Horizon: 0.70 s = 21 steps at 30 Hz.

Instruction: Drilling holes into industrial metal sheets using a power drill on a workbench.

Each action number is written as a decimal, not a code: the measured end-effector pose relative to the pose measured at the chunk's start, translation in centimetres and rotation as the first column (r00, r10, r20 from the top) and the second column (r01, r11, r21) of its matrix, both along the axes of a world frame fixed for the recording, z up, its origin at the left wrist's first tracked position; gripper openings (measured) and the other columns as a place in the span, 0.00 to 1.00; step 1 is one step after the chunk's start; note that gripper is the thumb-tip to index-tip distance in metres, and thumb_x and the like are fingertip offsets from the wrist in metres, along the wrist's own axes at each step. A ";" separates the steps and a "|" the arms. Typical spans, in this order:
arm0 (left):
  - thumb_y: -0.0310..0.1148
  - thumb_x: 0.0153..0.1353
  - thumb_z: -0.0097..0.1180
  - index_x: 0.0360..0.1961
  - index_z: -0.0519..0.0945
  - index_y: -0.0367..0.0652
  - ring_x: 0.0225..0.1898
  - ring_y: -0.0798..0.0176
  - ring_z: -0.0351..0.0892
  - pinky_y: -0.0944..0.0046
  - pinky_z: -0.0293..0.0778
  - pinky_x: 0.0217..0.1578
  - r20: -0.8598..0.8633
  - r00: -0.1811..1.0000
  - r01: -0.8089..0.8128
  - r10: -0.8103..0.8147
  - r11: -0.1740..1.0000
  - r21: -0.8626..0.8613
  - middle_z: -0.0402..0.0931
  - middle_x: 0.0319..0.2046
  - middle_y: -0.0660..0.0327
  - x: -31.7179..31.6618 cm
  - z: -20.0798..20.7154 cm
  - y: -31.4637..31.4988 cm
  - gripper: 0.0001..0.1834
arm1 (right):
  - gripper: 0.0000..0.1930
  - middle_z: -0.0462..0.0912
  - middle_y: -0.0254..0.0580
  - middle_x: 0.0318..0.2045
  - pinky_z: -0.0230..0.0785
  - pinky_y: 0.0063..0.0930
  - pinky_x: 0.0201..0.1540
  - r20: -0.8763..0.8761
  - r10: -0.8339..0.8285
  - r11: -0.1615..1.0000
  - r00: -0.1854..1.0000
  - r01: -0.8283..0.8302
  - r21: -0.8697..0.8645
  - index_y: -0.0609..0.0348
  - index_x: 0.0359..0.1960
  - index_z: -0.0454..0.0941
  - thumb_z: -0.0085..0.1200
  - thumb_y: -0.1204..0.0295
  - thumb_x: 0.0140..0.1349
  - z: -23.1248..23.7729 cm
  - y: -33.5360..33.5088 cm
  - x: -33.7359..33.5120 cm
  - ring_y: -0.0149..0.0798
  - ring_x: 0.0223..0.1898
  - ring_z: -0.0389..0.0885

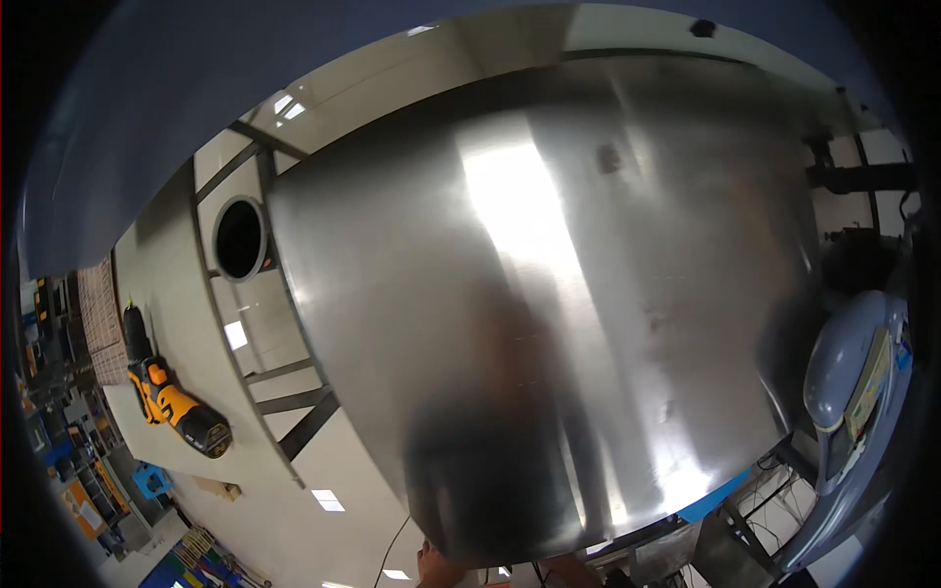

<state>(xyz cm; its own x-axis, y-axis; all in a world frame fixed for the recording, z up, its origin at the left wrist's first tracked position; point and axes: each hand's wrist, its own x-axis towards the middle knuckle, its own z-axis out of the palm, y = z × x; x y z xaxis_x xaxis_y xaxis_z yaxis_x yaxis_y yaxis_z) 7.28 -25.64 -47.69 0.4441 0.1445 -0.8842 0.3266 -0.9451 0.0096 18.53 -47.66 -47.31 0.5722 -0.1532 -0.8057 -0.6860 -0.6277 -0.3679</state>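
Observation:
A large, shiny stainless steel sheet (392,255) fills most of the head view, its surface showing blurred reflections and a bright band of light. At its near edge, toward the lower left corner, my left hand (438,566) has its fingers closed against the metal. My right hand (573,570) is at the same near edge, farther right. Its fingers are hidden by the sheet, so its grip does not show.
Left of the sheet, a yellow and black cordless drill (176,407) lies on a pale board (181,294). Near the sheet's left edge stands a round dark-mouthed tube (239,238) by a metal frame (294,402). A grey rounded machine part (848,367) is at right. Cables hang at lower right.

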 end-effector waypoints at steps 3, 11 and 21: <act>0.43 0.58 0.53 0.53 0.72 0.43 0.38 0.37 0.76 0.44 0.73 0.35 0.048 0.965 0.253 -0.257 0.964 0.076 0.76 0.42 0.42 -12.7 -7.1 0.5 0.24 | 0.21 0.79 0.58 0.43 0.69 0.42 0.45 -0.018 -0.018 0.999 1.000 0.019 0.040 0.63 0.50 0.75 0.59 0.65 0.56 0.1 -0.3 1.0 0.52 0.41 0.78; 0.45 0.58 0.52 0.55 0.71 0.43 0.40 0.38 0.76 0.45 0.73 0.38 -0.208 0.970 -0.114 0.124 0.992 0.063 0.76 0.43 0.42 2.5 0.7 -1.4 0.26 | 0.20 0.79 0.57 0.41 0.70 0.40 0.42 -0.091 -0.031 0.998 0.995 0.036 0.054 0.63 0.49 0.75 0.58 0.65 0.57 -1.2 -2.9 1.7 0.51 0.38 0.78; 0.50 0.57 0.52 0.59 0.68 0.44 0.48 0.41 0.74 0.47 0.71 0.46 -0.309 0.899 -0.311 0.310 0.949 0.047 0.74 0.48 0.43 6.6 4.4 -2.7 0.32 | 0.18 0.79 0.56 0.39 0.71 0.39 0.38 -0.142 0.107 0.991 0.984 -0.095 0.093 0.64 0.47 0.75 0.57 0.66 0.58 -1.8 -5.9 3.0 0.49 0.34 0.79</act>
